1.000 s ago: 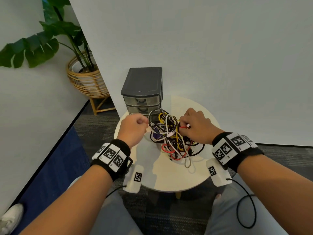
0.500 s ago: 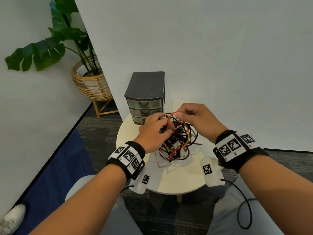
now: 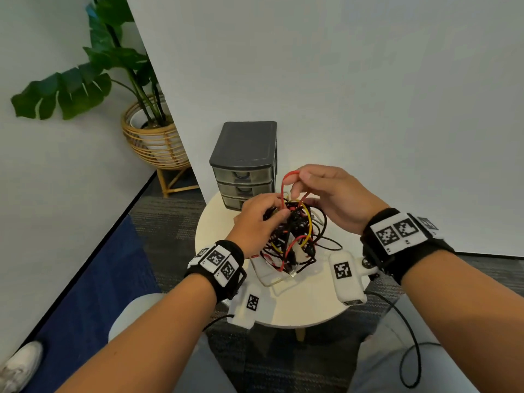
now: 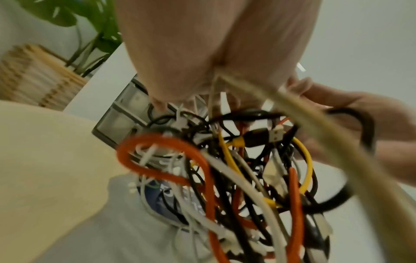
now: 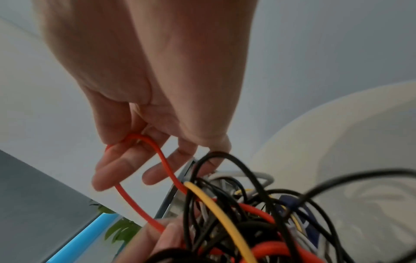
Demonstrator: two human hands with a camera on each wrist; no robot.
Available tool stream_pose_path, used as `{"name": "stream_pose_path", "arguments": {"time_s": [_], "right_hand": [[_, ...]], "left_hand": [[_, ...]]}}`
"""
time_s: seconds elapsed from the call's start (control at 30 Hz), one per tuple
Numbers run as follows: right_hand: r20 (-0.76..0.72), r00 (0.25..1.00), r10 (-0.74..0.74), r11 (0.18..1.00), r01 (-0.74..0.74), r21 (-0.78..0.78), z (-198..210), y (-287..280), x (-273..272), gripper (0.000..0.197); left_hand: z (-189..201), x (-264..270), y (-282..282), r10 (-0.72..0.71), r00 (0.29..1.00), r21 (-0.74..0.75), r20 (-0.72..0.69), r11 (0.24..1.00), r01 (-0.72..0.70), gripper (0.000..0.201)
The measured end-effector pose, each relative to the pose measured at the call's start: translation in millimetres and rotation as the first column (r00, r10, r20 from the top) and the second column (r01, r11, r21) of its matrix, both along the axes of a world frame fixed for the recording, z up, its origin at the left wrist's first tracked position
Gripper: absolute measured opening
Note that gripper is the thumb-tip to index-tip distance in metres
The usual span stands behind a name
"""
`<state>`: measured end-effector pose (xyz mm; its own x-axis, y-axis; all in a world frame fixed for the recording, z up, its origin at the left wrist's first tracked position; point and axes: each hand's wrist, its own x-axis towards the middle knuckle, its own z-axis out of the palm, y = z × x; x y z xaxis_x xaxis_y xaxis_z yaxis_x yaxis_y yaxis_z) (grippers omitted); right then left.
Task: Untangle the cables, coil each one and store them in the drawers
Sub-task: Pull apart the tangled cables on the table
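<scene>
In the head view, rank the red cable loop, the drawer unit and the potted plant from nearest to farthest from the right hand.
1. Red cable loop: pinched in the right hand itself, raised above the tangle.
2. Drawer unit: just left of the hand, at the table's back edge.
3. Potted plant: far left, on the floor beyond the wall corner.
</scene>
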<state>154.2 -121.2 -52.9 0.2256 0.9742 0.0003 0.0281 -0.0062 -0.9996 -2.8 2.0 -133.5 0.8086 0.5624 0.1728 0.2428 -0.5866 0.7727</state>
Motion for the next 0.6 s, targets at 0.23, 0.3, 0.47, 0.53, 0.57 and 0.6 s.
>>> {"name": "stream_pose_path", "arguments": {"time_s": [0.23, 0.3, 0.47, 0.53, 0.57, 0.6], "right_hand": [[0.191, 0.944, -0.27, 0.939, 0.302, -0.165, 4, 7, 9, 0.021], [0.398, 0.858, -0.325, 0.922, 0.381, -0.069, 12, 11, 5, 0.021], [0.769, 0.63, -0.111, 0.99, 0.137, 0.031, 29, 18, -21, 0.015], [0.797, 0.581, -0.167, 0.982, 0.166, 0.085, 32, 23, -21, 0.024], [0.773, 0.598, -0.213, 0.974, 0.191, 0.12, 33, 25, -20, 0.028], [0.723, 0.64, -0.26, 0.964, 0.219, 0.152, 34, 26, -19, 0.03]], "left_hand": [[13, -10, -1, 0.166, 0.981, -0.067, 0.105, 0.985, -0.159, 0.022], [22, -9, -6, 0.181, 0.972, -0.1, 0.152, 0.981, -0.167, 0.021], [45, -2, -6, 0.217, 0.93, -0.11, 0.296, 0.975, -0.192, 0.021], [52, -1, -6, 0.215, 0.927, -0.12, 0.307, 0.975, -0.186, 0.02], [53, -2, -6, 0.208, 0.933, -0.135, 0.293, 0.975, -0.175, 0.019], [50, -2, -5, 0.196, 0.945, -0.158, 0.262, 0.975, -0.159, 0.017]]}}
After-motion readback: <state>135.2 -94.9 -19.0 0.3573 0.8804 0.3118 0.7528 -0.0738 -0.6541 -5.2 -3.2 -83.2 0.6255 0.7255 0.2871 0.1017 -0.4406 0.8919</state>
